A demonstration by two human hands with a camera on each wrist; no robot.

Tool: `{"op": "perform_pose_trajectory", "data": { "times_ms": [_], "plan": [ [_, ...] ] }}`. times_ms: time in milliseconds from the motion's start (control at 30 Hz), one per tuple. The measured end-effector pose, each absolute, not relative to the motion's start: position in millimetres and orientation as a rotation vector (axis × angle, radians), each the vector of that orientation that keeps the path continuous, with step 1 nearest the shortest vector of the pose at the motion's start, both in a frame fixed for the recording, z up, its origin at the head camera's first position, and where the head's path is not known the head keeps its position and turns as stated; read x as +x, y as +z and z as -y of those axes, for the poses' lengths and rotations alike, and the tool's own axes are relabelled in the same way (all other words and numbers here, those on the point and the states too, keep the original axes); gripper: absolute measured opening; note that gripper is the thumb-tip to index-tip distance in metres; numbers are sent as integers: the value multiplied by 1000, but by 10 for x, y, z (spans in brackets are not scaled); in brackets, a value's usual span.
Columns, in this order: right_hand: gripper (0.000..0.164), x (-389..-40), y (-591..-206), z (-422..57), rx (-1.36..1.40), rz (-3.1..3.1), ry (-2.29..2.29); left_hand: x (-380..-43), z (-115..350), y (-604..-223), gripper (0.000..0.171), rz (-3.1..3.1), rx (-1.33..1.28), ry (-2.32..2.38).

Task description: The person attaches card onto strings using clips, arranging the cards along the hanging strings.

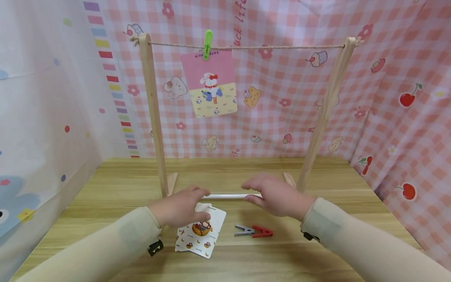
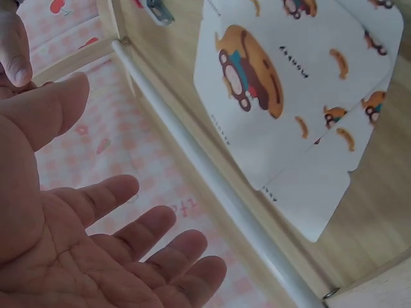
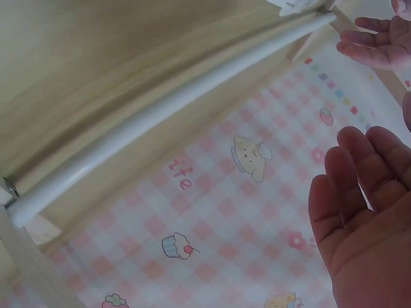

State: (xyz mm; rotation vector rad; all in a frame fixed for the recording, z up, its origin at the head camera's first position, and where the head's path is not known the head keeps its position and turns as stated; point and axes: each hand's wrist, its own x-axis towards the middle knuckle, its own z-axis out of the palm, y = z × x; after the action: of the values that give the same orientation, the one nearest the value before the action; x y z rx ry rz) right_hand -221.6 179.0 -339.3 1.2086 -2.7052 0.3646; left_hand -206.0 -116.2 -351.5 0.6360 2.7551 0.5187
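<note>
Both hands are raised over the wooden table and hold nothing. My left hand hovers above the left part of two overlapping white cards printed with a monkey and bananas. In the left wrist view its fingers are spread and relaxed. To the right, my right hand is above the table, beyond two clothespins, one grey and one red. Its fingers look extended in the right wrist view. Behind the hands runs a white rod low between the stand's posts.
A wooden stand has a left post and a right post joined by a string. From the string hangs a pink and yellow card, held by a green clothespin. A checked curtain closes off the back.
</note>
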Motion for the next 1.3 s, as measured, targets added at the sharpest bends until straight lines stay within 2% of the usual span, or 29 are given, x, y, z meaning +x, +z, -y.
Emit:
{"op": "perform_pose_trajectory", "data": {
  "times_ms": [667,1300],
  "plan": [
    [41,-2153,-3608,-1793,1212,2999,325,-2001,1156,-3710,83,-2706,584,415],
    [44,-2150,-3795,-1778,1253,3072,272,-2013,1179,-3824,87,-2696,610,417]
  ]
}}
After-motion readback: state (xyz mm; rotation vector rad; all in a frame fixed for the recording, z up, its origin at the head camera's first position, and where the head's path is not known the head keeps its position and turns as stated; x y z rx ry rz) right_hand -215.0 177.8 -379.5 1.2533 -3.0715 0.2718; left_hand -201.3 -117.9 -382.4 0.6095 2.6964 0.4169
